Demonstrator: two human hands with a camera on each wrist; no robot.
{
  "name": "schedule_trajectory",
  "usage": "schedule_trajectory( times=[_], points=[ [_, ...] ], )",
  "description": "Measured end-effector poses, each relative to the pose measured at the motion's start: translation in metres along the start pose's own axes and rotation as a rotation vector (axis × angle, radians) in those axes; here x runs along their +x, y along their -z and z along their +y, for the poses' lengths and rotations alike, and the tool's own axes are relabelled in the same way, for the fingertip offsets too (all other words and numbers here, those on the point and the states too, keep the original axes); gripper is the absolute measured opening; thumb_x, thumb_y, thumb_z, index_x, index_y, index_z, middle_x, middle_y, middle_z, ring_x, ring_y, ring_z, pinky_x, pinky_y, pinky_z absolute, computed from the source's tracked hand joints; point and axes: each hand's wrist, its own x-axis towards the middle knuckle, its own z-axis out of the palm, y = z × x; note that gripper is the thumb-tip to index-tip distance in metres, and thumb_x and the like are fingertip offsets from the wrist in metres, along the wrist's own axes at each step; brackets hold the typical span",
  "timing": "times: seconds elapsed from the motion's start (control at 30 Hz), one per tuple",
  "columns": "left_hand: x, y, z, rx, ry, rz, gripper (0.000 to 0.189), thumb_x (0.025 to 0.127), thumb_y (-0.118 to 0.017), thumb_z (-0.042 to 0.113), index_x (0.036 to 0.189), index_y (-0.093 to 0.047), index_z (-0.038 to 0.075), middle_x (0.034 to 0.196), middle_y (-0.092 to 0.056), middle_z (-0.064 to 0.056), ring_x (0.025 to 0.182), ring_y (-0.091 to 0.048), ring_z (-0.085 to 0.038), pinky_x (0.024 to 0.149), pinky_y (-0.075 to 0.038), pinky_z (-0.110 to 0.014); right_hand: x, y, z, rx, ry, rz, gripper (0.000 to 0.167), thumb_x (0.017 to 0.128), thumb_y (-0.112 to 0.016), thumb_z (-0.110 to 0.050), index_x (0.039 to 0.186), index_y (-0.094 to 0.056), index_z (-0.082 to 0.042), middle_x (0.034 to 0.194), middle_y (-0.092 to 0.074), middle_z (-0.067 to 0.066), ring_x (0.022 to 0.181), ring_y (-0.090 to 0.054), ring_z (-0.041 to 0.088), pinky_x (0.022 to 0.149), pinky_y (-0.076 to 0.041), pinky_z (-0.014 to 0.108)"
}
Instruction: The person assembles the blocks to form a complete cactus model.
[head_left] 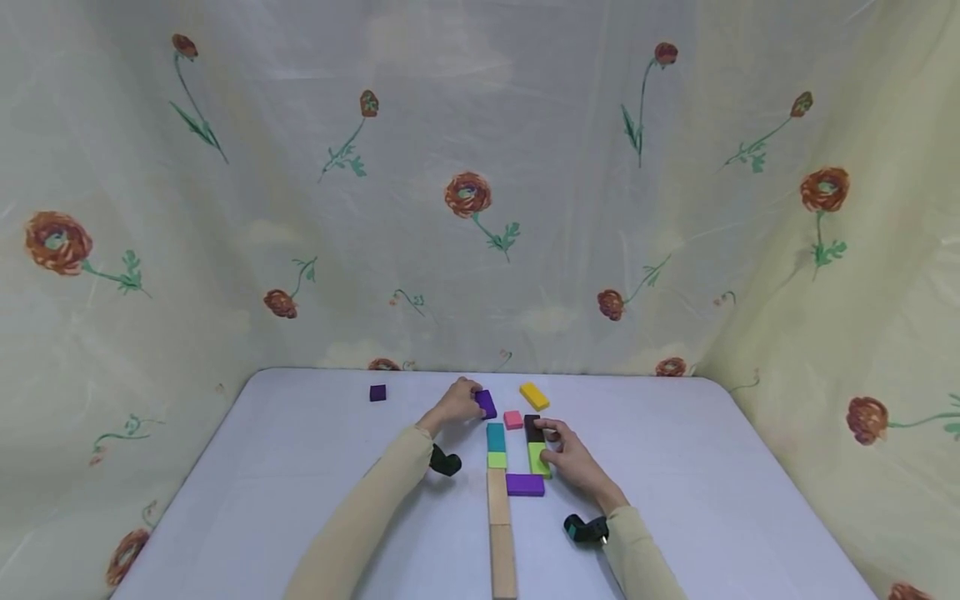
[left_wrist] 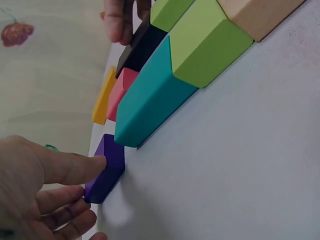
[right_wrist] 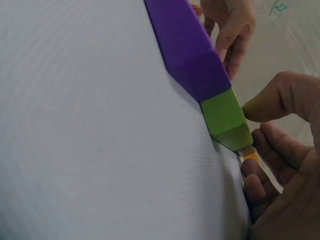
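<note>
The far purple block (head_left: 487, 405) is pinched between the thumb and fingers of the left hand (head_left: 457, 402), just beyond the teal block (head_left: 496, 437) and left of the pink block (head_left: 513, 420); I can't tell whether it touches the white table (head_left: 300, 492). The right hand (head_left: 576, 462), fingers loosely bent, touches the black block (head_left: 534, 434) and the lime block (head_left: 536, 458) adjoining it; the yellow block (head_left: 534, 396) lies beyond.

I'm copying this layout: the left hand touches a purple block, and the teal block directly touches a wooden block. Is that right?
Not quite: the teal block touches a lime block, which sits between it and the wooden block, as the left wrist view shows. The left hand does touch a purple block.
</note>
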Motion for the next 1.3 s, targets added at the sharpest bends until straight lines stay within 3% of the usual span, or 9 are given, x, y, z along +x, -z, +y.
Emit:
schedule_trajectory(
  times=[0.17,0.43,1.3],
  points=[
    [0.001,-0.004,0.002,-0.03,-0.034,-0.031,0.051,0.082,-0.068,0.005,0.129,-0.054,-0.007,0.124,-0.052,-0.021,0.115,-0.052,-0.032,0.104,-0.044,-0.043,0.0,0.0,0.001,0.0,0.008,0.006,0.053,0.086,-0.062,-0.003,0.135,-0.05,-0.017,0.134,-0.048,0.014,0.109,-0.047,0.026,0.077,-0.043,0.03],
    [-0.003,-0.007,0.006,-0.078,-0.012,-0.028,0.05,0.081,-0.067,0.003,0.129,-0.055,-0.005,0.125,-0.051,-0.02,0.116,-0.051,-0.032,0.103,-0.044,-0.044,0.001,0.0,0.003,0.003,0.018,0.009,0.053,0.085,-0.063,-0.002,0.135,-0.051,-0.017,0.135,-0.048,0.014,0.113,-0.047,0.027,0.079,-0.044,0.031],
    [-0.004,-0.013,0.006,-0.071,0.01,-0.043,0.043,0.084,-0.064,0.006,0.126,-0.057,0.002,0.125,-0.052,-0.015,0.119,-0.051,-0.03,0.104,-0.041,-0.047,0.003,0.001,0.004,-0.007,0.006,-0.001,0.053,0.086,-0.062,-0.003,0.135,-0.05,-0.018,0.138,-0.046,0.013,0.117,-0.046,0.028,0.081,-0.044,0.034]
  ],
)
